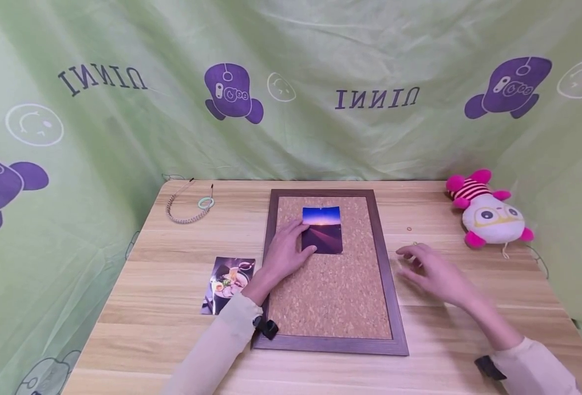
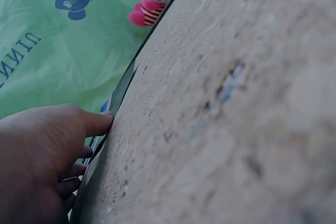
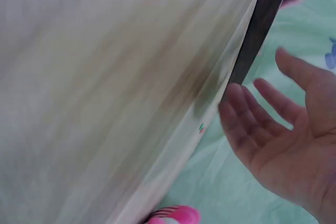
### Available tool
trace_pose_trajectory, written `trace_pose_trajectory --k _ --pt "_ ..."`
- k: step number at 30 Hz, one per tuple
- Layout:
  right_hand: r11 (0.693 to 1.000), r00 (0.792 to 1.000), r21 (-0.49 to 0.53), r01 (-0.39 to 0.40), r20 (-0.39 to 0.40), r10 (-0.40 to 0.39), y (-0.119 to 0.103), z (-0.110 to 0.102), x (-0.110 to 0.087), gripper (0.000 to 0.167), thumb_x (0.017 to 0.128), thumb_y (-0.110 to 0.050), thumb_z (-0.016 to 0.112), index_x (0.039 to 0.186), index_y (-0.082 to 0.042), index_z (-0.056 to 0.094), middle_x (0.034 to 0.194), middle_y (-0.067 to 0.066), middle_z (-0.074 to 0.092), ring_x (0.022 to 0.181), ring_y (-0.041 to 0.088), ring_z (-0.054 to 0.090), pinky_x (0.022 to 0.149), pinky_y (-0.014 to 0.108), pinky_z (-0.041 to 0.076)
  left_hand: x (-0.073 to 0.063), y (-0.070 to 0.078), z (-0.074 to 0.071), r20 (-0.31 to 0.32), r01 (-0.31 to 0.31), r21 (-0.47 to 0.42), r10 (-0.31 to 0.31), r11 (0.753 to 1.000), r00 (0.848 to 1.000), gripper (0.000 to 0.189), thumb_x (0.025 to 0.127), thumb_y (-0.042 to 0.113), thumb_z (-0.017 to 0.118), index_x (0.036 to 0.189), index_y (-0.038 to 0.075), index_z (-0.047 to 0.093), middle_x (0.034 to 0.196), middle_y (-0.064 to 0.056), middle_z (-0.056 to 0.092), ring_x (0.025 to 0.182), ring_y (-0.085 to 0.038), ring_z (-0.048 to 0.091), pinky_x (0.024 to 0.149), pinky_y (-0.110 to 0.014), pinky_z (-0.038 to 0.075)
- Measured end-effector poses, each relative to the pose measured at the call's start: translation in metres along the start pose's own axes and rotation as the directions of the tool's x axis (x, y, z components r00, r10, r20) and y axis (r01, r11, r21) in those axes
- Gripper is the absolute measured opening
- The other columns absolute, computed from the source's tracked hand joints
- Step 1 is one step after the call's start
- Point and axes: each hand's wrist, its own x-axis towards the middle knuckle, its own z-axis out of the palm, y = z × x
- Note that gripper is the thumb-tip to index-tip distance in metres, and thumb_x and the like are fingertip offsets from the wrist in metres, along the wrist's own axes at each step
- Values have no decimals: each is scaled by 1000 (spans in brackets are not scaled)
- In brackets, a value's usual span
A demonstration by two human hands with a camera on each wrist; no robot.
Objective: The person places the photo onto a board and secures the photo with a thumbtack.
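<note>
A corkboard (image 1: pixel 342 302) with a dark wooden frame lies on the table. Near its top is a photo (image 1: pixel 322 230) of a road at sunset. My left hand (image 1: pixel 286 249) rests on the board along the photo's left side, fingertips at the upper edge part and thumb by the lower left corner. In the left wrist view, that thumb (image 2: pixel 97 123) touches the photo's edge. Just right of the frame hovers my right hand (image 1: pixel 436 274), its fingers relaxed and bent a little. Nothing shows in its palm (image 3: pixel 294 150). A tiny ring-like piece (image 1: pixel 409 229) lies beyond those fingers.
Left of the board lies a second photo (image 1: pixel 229 285), showing a bowl of ramen. A beaded headband (image 1: pixel 187 220) and a mint-green ring (image 1: pixel 206 203) sit at the back left. At the back right is a plush toy (image 1: pixel 491 216). Green printed cloth (image 1: pixel 291 142) hangs around the table.
</note>
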Motion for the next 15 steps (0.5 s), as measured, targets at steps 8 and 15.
trace_pose_trajectory --k 8,15 --pt "990 982 78 -117 -140 127 24 -11 12 36 90 1 88 121 10 71 102 22 76 82 22 71 71 23 60 -1 -2 1 5 -7 42 7 999 1000 62 101 34 79 151 2 64 168 -20 51 159 -40 44 134 -54 32" --pt "977 965 84 -198 -157 209 47 -15 20 30 89 -2 90 115 7 76 95 19 80 77 18 73 67 18 56 0 0 0 16 8 52 -9 999 1000 62 102 36 79 152 3 64 169 -19 50 160 -39 43 134 -54 32"
